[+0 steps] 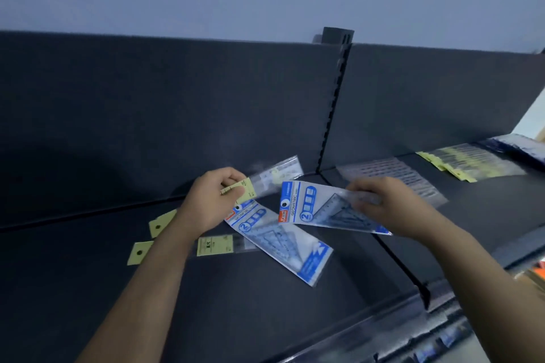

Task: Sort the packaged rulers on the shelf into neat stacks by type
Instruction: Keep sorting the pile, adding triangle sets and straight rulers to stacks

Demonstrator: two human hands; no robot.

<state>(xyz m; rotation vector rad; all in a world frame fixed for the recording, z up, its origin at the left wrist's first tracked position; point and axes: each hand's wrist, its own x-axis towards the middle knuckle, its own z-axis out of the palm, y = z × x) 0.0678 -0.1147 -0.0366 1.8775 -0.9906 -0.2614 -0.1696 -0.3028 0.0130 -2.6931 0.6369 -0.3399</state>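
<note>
The left hand (209,203) pinches a yellow-carded ruler pack (277,177); the right hand (392,209) grasps a blue set-square pack (318,209) above the shelf (88,289). Sorting seems midway; next, each needs laying squarely on the sorted stacks (460,165) far right.

Dark shelf (88,289) in front of me: blue geometric pack (283,247) lies mid-shelf, yellow-tagged ruler pkgs (216,245) just left of it. Past the divider (395,262): clear ruler pack (392,177) and a yellow-tagged stack (466,165) along the back edge.
</note>
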